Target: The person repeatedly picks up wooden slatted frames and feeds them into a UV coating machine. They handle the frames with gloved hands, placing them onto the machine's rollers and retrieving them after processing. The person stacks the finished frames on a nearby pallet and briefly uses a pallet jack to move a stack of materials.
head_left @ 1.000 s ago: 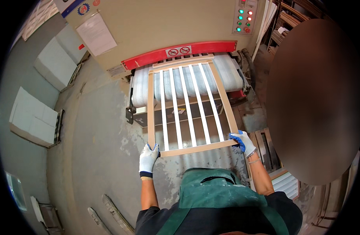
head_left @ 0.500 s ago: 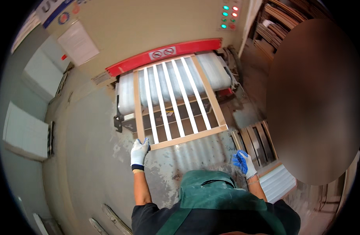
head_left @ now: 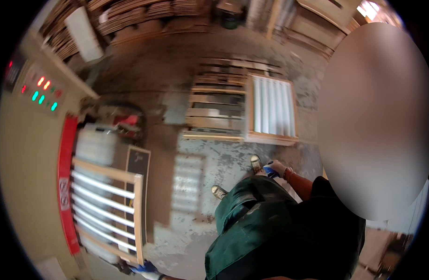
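A wooden frame with white slats lies on the machine's light rollers at the lower left. My left hand, in a blue and white glove, grips the frame's near corner at the bottom edge of the picture. My right hand, gloved the same way, hangs by my hip above the concrete floor and holds nothing. My dark green clothing and both shoes fill the lower middle.
The machine has a red strip and a panel of red and green lights at the left. Ahead, a stack of similar slatted frames rests on a wooden pallet. More boards are stacked along the far wall.
The view has swung round to the right, so the machine now lies at the left. My right hand has dropped from beside the frame to my hip. My left hand stays on the frame.
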Action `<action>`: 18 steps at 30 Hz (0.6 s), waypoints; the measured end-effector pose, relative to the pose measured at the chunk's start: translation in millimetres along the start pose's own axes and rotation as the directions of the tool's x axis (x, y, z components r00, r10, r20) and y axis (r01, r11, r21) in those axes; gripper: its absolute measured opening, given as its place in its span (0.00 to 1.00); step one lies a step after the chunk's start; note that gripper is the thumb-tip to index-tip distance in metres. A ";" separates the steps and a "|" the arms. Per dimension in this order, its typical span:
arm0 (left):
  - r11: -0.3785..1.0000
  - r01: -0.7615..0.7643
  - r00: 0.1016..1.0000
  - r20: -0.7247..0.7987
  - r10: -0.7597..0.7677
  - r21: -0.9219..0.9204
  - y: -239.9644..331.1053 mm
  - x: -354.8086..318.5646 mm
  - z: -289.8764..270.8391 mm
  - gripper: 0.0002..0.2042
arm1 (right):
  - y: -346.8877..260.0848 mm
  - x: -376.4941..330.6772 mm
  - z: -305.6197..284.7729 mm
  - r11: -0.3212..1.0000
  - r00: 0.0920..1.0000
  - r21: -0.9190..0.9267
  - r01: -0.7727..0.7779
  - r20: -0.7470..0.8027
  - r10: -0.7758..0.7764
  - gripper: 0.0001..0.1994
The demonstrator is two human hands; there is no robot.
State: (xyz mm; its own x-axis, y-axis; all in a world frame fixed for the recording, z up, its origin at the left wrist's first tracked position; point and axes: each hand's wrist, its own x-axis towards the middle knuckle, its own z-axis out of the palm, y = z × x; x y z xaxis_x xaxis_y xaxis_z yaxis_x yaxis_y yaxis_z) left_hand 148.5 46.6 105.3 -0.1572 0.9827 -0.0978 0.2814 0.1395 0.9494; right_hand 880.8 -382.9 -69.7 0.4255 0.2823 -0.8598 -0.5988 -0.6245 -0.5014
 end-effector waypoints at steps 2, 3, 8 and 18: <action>0.976 0.213 0.976 -0.063 -0.209 0.055 -24.6 -31.1 34.5 0.32 | 34.3 -12.5 -36.4 0.962 0.990 0.238 -0.136 -0.013 0.143 0.13; 0.924 0.378 0.925 -0.061 -0.375 0.062 -37.7 -54.9 55.9 0.31 | 55.5 -14.2 -62.9 0.953 0.986 0.261 -0.154 -0.019 0.165 0.13; 0.509 0.783 0.512 0.093 -0.854 0.358 -103.5 -132.8 215.1 0.30 | 121.5 1.8 -137.4 0.934 0.951 0.282 -0.219 -0.153 0.269 0.13; 0.469 -0.614 0.448 0.770 -0.454 0.634 -118.6 -286.3 779.7 0.17 | 142.5 212.7 -294.5 0.932 0.814 -0.287 -0.221 -0.580 0.015 0.31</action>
State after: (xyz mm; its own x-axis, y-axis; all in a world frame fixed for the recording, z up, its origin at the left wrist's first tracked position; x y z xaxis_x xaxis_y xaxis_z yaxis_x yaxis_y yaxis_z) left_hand 898.2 -156.4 -212.0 0.5306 0.4705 -0.7051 0.8291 -0.4612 0.3162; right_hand 1085.8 -626.4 -295.7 0.7314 -0.2017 -0.6514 -0.4574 -0.8536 -0.2493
